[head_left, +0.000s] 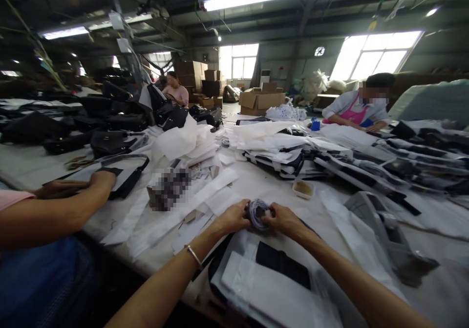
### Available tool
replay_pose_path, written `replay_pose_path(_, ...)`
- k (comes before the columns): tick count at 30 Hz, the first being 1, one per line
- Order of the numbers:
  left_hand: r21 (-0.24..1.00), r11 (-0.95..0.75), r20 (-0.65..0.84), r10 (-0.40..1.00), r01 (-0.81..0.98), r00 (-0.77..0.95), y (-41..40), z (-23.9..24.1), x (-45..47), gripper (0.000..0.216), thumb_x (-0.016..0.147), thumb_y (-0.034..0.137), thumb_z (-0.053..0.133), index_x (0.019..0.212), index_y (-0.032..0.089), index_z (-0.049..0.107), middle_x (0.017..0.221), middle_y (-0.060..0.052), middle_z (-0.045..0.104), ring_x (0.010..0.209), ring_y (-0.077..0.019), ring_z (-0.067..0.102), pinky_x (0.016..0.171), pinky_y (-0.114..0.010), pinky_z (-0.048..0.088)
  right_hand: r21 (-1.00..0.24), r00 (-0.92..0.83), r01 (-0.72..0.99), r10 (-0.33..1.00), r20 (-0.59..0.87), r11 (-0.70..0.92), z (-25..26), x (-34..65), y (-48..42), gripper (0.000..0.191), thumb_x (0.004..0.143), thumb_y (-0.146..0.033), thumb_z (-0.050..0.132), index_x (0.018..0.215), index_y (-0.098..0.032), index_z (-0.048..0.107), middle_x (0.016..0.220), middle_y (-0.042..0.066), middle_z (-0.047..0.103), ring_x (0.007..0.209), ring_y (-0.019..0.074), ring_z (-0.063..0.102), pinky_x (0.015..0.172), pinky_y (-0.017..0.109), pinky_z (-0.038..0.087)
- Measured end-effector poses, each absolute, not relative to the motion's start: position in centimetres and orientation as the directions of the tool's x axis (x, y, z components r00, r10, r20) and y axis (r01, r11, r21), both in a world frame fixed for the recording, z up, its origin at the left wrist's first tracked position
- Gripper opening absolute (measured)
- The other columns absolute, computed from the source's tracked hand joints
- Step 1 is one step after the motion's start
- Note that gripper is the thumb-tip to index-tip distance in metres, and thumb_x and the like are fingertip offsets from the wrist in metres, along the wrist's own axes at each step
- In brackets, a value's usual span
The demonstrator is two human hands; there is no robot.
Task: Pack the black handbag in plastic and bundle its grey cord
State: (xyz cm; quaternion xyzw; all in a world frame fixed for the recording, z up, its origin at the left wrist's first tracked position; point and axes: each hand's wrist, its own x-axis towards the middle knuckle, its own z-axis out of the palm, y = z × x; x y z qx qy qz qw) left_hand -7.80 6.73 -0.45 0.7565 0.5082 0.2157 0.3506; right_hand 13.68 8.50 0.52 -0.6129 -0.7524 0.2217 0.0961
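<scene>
From my end of the head camera, the roll [259, 214] sits right between my two hands, dead ahead and just past the far edge of what looks like a black and grey bag [284, 263] lying nearest my body. My left hand [236, 215] has its fingers curled close on the roll's left rim; my right hand [283, 217] pinches the opposite side, thumb and fingertips drawn in at the edge, so neither is nearer than the other. The roll is round and shows me its coiled face, so I read no long axis on it; what counts is the line across it from hand to hand, running left to right. I can't tell whether any fingertip reaches into its centre. A white sheet [271, 291] covers much of the bag on my side, and a small tray [301, 196] stands beyond my right hand, apart from it.
</scene>
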Motion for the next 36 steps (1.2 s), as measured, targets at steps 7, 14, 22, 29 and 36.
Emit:
replay_pose_path(7, 0.683, -0.215, -0.077, 0.929, 0.698, 0.361, 5.4, -0.5, -8.6, 0.07, 0.064, 0.007, 0.053, 0.134, 0.014, 0.052, 0.12, -0.008, 0.068, 0.108, -0.0212, 0.065, 0.094, -0.028, 0.049, -0.383, -0.566, 0.778, 0.82, -0.081, 0.498, 0.5, 14.3, 7.0, 0.03, 0.074, -0.008, 0.058, 0.097, -0.021, 0.072, 0.101, 0.007, 0.071, 0.098, 0.0228, 0.061, 0.087, 0.03, 0.042)
replay_pose_path(14, 0.569, -0.269, -0.133, 0.903, 0.777, 0.409, 3.7, 0.7, -9.9, 0.056, 0.07, 0.014, 0.052, 0.125, 0.021, 0.059, 0.115, -0.005, 0.071, 0.107, -0.0236, 0.066, 0.093, -0.03, 0.049, -0.348, -0.616, 0.74, 0.788, -0.006, 0.575, 0.7, 12.9, 7.2, 0.043, 0.077, -0.006, 0.057, 0.118, -0.019, 0.064, 0.109, 0.008, 0.064, 0.1, 0.0207, 0.062, 0.091, 0.029, 0.045)
replay_pose_path(22, 0.494, -0.272, -0.102, 0.925, 0.826, 0.366, 3.7, 0.8, -11.0, 0.048, 0.075, 0.024, 0.056, 0.123, 0.025, 0.061, 0.114, -0.004, 0.071, 0.101, -0.0243, 0.068, 0.088, -0.031, 0.051, -0.362, -0.577, 0.763, 0.816, -0.007, 0.536, 1.2, 11.2, 7.8, 0.049, 0.076, -0.008, 0.061, 0.124, -0.019, 0.06, 0.121, 0.009, 0.058, 0.103, 0.0211, 0.063, 0.091, 0.027, 0.047)
replay_pose_path(29, 0.619, -0.315, -0.008, 0.913, 0.72, 0.407, 7.3, -0.7, -7.8, 0.045, 0.083, 0.027, 0.055, 0.127, 0.021, 0.061, 0.125, -0.006, 0.067, 0.111, -0.0219, 0.063, 0.096, -0.029, 0.048, -0.265, -0.516, 0.835, 0.853, -0.077, 0.482, 0.6, 12.0, 8.7, 0.029, 0.079, -0.013, 0.062, 0.107, -0.019, 0.067, 0.113, 0.008, 0.062, 0.096, 0.0195, 0.064, 0.085, 0.027, 0.046)
replay_pose_path(36, 0.537, -0.351, 0.014, 0.913, 0.767, 0.407, 8.2, -0.9, -5.4, 0.032, 0.084, 0.037, 0.058, 0.111, 0.022, 0.069, 0.107, -0.007, 0.07, 0.101, -0.026, 0.065, 0.09, -0.034, 0.049, -0.191, -0.488, 0.864, 0.868, -0.09, 0.466, 1.1, 12.5, 8.9, 0.021, 0.085, -0.015, 0.058, 0.101, -0.017, 0.07, 0.106, 0.01, 0.066, 0.099, 0.021, 0.061, 0.085, 0.027, 0.044)
